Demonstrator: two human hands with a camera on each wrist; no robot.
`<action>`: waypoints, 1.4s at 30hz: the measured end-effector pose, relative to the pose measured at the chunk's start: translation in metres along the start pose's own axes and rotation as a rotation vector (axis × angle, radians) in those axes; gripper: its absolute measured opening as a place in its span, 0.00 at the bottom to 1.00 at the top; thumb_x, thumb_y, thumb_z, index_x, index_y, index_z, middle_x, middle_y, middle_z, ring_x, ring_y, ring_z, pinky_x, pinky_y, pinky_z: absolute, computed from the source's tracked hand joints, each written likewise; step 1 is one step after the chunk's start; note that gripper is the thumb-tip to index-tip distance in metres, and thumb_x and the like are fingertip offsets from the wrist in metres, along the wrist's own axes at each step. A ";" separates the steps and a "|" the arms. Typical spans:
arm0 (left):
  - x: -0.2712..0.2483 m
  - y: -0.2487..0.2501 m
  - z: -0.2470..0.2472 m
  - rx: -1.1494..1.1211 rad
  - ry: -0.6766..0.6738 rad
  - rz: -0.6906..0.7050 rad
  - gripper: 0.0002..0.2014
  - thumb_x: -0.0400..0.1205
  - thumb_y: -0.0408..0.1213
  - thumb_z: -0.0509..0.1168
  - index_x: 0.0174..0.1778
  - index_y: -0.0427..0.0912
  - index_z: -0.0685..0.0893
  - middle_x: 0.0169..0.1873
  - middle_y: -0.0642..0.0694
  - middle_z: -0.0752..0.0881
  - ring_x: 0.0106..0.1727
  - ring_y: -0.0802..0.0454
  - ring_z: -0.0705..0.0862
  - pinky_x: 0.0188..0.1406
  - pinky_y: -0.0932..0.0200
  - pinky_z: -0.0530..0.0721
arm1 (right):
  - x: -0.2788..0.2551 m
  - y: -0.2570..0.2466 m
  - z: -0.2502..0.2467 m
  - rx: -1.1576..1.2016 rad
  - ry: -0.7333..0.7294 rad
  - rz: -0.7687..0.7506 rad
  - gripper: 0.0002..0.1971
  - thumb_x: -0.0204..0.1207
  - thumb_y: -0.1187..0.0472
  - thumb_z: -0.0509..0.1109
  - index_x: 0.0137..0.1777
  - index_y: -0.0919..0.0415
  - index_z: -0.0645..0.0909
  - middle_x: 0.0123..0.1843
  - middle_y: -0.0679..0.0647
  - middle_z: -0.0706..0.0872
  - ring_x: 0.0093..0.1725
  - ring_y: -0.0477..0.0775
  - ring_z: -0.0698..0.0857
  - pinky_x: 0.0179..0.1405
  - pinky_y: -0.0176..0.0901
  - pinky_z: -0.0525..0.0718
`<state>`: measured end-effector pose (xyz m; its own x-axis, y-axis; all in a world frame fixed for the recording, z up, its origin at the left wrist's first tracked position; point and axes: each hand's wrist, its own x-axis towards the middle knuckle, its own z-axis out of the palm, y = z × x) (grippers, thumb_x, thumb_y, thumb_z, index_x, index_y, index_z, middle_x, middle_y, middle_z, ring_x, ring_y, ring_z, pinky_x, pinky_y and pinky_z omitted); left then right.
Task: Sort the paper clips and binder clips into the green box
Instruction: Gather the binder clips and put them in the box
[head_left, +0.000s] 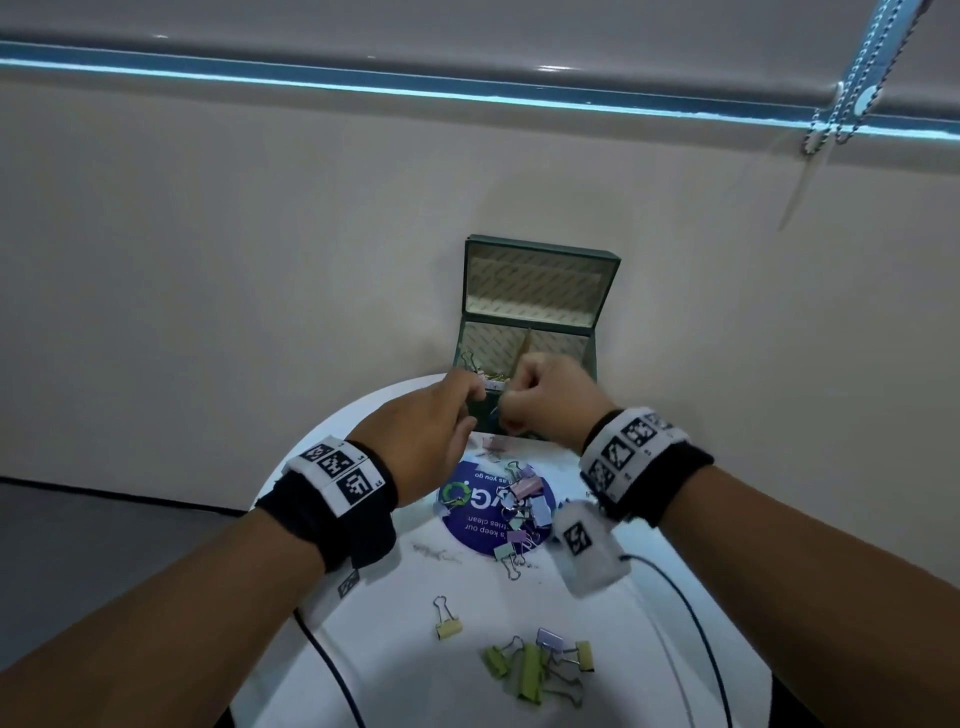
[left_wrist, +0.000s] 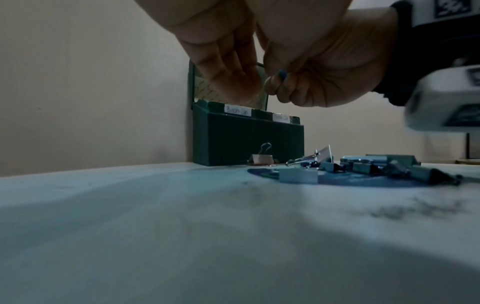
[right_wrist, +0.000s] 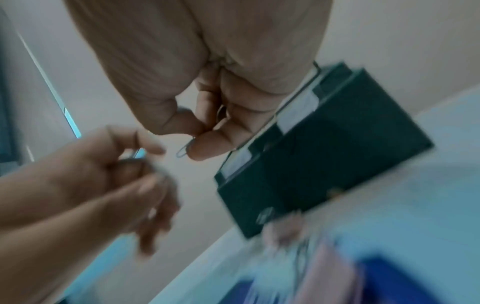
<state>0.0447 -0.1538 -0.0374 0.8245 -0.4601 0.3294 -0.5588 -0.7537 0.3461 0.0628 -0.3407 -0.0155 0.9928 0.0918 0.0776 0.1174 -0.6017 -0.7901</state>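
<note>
The green box (head_left: 593, 358) stands open at the table's far edge against the wall, its lid (head_left: 540, 275) upright; two white labels sit on its front rim (left_wrist: 237, 111). Both hands hover just in front of it. My right hand (head_left: 511, 405) pinches a thin wire paper clip (right_wrist: 182, 152) between thumb and finger. My left hand (head_left: 475, 396), close beside it, has its fingers curled on a small metal paper clip (right_wrist: 131, 160), which is blurred. A binder clip (head_left: 469, 359) shows in the box's left compartment. Several pastel binder clips (head_left: 519, 506) lie on the table below the hands.
The round white table (head_left: 384, 623) carries a blue sticker (head_left: 475, 525). A yellow binder clip (head_left: 448, 626) and a cluster of green ones (head_left: 535, 670) lie near the front. One pink binder clip (left_wrist: 261, 159) sits against the box front. Black cables (head_left: 332, 670) trail over the table.
</note>
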 end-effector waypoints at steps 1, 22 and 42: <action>0.000 -0.002 0.000 0.066 -0.032 0.004 0.05 0.86 0.41 0.60 0.57 0.52 0.74 0.43 0.54 0.82 0.42 0.51 0.82 0.42 0.54 0.81 | 0.008 0.002 -0.009 -0.071 0.057 0.008 0.06 0.70 0.67 0.76 0.40 0.63 0.79 0.36 0.57 0.90 0.39 0.57 0.92 0.42 0.53 0.93; -0.039 0.003 0.004 0.209 -0.504 -0.032 0.08 0.80 0.40 0.59 0.47 0.50 0.84 0.43 0.56 0.74 0.43 0.50 0.79 0.45 0.55 0.78 | -0.086 0.012 -0.015 -0.849 -0.668 -0.290 0.07 0.76 0.47 0.73 0.51 0.47 0.86 0.42 0.41 0.86 0.40 0.41 0.81 0.44 0.40 0.82; -0.078 0.009 -0.001 0.158 -0.604 0.160 0.06 0.82 0.55 0.63 0.48 0.59 0.79 0.37 0.61 0.76 0.37 0.66 0.74 0.36 0.67 0.69 | -0.129 0.041 -0.021 -0.489 -0.642 -0.183 0.17 0.74 0.67 0.64 0.55 0.46 0.84 0.48 0.42 0.77 0.44 0.38 0.76 0.49 0.38 0.76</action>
<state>-0.0246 -0.1244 -0.0587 0.6628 -0.7209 -0.2024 -0.6971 -0.6928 0.1848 -0.0603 -0.3937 -0.0449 0.7665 0.5677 -0.3003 0.4204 -0.7970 -0.4337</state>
